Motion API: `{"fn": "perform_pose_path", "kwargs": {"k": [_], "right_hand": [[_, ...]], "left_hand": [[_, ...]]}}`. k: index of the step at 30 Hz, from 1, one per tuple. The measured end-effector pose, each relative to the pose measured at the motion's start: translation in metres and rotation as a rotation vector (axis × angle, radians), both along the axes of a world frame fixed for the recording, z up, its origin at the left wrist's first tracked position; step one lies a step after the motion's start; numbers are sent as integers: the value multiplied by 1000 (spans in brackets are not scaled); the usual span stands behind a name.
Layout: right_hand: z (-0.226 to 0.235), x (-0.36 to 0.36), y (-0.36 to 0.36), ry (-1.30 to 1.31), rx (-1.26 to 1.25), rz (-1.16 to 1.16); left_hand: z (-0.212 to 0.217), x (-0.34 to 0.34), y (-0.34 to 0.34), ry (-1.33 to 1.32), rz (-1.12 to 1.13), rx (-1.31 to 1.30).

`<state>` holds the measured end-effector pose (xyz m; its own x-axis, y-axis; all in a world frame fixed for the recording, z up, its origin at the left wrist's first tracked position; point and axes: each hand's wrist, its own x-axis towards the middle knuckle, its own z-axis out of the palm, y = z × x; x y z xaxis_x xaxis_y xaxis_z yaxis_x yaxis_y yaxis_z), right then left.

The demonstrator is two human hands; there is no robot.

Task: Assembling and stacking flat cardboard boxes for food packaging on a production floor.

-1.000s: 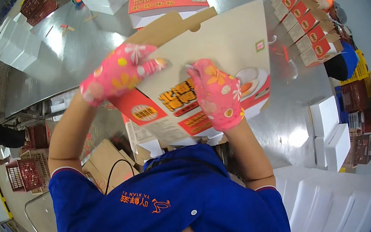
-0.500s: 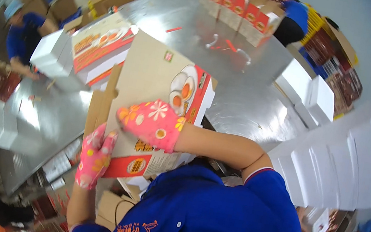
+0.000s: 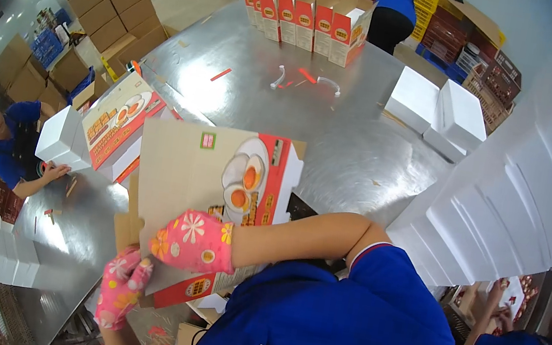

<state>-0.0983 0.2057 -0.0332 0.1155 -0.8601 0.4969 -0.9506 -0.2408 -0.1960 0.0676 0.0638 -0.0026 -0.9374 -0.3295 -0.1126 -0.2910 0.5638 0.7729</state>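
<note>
A cream and red cardboard carton (image 3: 183,165), printed with halved eggs, is tilted in front of me and appears partly flattened. Both my hands wear pink flowered gloves. At its lower left edge, my left hand (image 3: 122,289) is closed on the brown cardboard flap. My right hand (image 3: 193,240) reaches across the printed face, its fingers curled together at the left edge, close to my left hand. The exact grip of the right fingertips is partly hidden. Just beyond, to the left, lies another printed carton (image 3: 118,122).
Several upright red cartons (image 3: 304,18) stand along the far edge of the metal table (image 3: 358,156). White foam boxes (image 3: 462,115) sit at right, beside a tall stack of white foam pieces (image 3: 493,214). Red strips and two white handles lie on the table. Co-workers stand around.
The carton and both hands now appear lower in view, and the carton stands straighter. My right hand has moved toward the carton's lower left edge. The view has shifted.
</note>
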Motion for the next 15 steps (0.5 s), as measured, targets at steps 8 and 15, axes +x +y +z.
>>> {"fn": "perform_pose_path", "kwargs": {"k": [8, 15], "right_hand": [[-15, 51, -4, -166, 99, 121], [13, -16, 42, -245, -231, 212]], "left_hand": [[-9, -27, -3, 149, 218, 13], [-8, -6, -1, 389, 592, 39]]}}
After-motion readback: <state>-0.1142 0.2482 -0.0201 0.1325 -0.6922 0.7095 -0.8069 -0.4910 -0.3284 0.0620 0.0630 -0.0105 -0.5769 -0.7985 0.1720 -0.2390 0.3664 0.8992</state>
